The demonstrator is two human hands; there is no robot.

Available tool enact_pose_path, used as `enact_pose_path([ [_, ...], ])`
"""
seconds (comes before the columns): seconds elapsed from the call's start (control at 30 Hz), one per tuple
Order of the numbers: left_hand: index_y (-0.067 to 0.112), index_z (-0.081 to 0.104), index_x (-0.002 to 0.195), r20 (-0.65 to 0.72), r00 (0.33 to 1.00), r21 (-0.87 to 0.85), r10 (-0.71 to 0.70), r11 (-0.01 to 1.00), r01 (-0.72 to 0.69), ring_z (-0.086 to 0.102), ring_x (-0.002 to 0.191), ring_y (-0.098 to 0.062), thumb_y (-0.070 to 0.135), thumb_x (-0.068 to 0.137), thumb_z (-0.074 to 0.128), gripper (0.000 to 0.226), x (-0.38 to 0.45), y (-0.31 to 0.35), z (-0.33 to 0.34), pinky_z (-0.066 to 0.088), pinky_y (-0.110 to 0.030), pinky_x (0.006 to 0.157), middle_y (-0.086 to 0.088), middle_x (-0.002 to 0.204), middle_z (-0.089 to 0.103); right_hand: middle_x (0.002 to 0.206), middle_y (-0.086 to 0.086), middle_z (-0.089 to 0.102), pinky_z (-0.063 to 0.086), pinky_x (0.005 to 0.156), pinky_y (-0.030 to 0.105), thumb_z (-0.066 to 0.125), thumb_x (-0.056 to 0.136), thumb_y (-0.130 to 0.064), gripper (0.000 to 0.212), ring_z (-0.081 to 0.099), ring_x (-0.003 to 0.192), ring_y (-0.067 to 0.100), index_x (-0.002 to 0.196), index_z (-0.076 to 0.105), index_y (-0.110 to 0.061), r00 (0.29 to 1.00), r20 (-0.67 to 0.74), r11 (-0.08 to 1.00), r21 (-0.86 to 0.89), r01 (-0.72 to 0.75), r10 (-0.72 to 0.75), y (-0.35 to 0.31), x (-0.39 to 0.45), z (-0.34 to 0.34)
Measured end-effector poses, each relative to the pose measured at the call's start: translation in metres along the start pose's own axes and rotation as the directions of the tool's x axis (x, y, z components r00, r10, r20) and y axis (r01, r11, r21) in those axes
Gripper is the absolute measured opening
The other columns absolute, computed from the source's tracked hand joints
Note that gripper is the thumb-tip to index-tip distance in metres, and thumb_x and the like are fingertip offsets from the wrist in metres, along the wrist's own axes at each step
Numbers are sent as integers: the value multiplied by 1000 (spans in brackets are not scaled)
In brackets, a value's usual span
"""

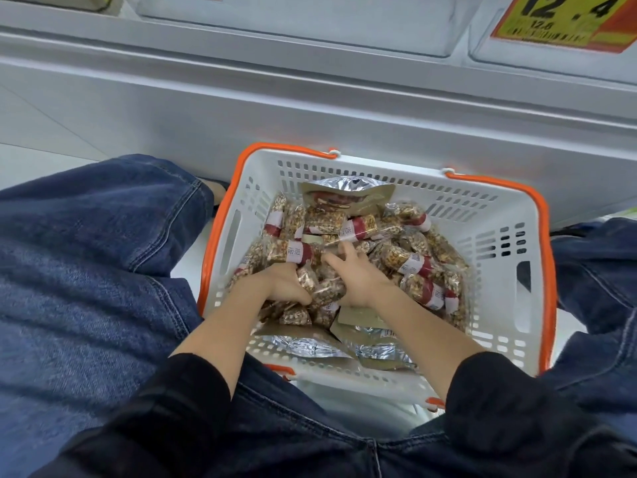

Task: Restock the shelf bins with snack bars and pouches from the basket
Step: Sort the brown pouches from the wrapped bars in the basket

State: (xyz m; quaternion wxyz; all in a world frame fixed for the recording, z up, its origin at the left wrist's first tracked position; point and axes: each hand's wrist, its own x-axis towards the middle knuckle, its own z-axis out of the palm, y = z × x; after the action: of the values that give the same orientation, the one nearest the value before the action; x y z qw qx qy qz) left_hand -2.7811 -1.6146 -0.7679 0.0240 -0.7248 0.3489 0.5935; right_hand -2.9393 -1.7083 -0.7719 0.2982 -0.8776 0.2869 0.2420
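Left of frame: your left leg [86, 243] in blue jeans fills the left side, knee bent, on a pale floor [31, 157].

Lower left: your left sleeve [179, 408], black, with the bare forearm running up and right into the basket.

Centre: your left hand [275, 282] is down among the snack bars [348, 246], fingers curled into the pile and closed round a clump of bars; the fingertips are buried, so you cannot count how many it has.

Centre: the basket [499, 257], white slotted plastic with an orange rim, sits on the floor between your knees, just in front of the grey shelf base [310, 108]. The bars, clear wrappers with red and white bands, lie heaped over most of its bottom.

Centre, just right of the left hand: your right hand [358, 274] lies on the same pile, fingers partly spread and bent down onto the bars, the thumb side against the clump between the two hands. Whether it has closed on a bar cannot be told.

Upper centre of the basket: one foil pouch [348, 196] leans against the far wall. Lower centre: more foil pouches [310, 345] lie flat along the near wall, under your forearms.

Lower right: your right sleeve [499, 401], black.

Upper right: clear shelf bins [458, 32] above the grey ledge, one bearing a yellow and red price tag [565, 19].

Right edge: your right leg [599, 281] in jeans.
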Motion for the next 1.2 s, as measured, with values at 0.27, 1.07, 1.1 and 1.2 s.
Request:
enact_pose_path([
  [0.27, 24, 58, 111, -149, 989, -549, 20, 830, -100, 51, 118, -23, 63, 54, 79, 72, -38, 37, -32, 36, -48, 106, -2, 128, 56, 139, -1, 26, 51, 82, 26, 81, 67, -24, 58, 46, 112, 17, 114, 46, -26, 929, -272, 788, 614, -33, 250, 14, -54, -46],
  [1.07, 13, 49, 129, -688, 725, 102, 38, 994, 45, 53, 109, -31, 39, 86, 61, 52, -32, 23, -6, 45, -39, 91, -11, 121, 57, 158, -4, -24, -2, 100, 79, 52, 82, -67, 76, -39, 131, 45, 147, 19, -45, 862, -190, 881, 48, -470, 470, 73, -58, -12],
  [1.1, 12, 46, 132, -676, 734, 199, 62, 975, 101, 45, 119, -32, 37, 81, 68, 61, -31, 6, -11, 37, -40, 100, -13, 127, 52, 157, -3, -24, -1, 99, 80, 53, 84, -63, 72, -40, 130, 47, 147, 22, -44, 853, -189, 871, 33, -490, 487, 71, -55, -9],
  [1.2, 8, 35, 140, -595, 803, 36, 39, 999, -22, 42, 125, -30, 26, 66, 84, 90, -19, -7, -8, 36, -39, 106, -14, 135, 45, 159, 2, -17, -9, 101, 76, 52, 86, -59, 68, -32, 134, 50, 146, 27, -38, 818, -282, 860, 63, -506, 502, 54, -48, -22],
])
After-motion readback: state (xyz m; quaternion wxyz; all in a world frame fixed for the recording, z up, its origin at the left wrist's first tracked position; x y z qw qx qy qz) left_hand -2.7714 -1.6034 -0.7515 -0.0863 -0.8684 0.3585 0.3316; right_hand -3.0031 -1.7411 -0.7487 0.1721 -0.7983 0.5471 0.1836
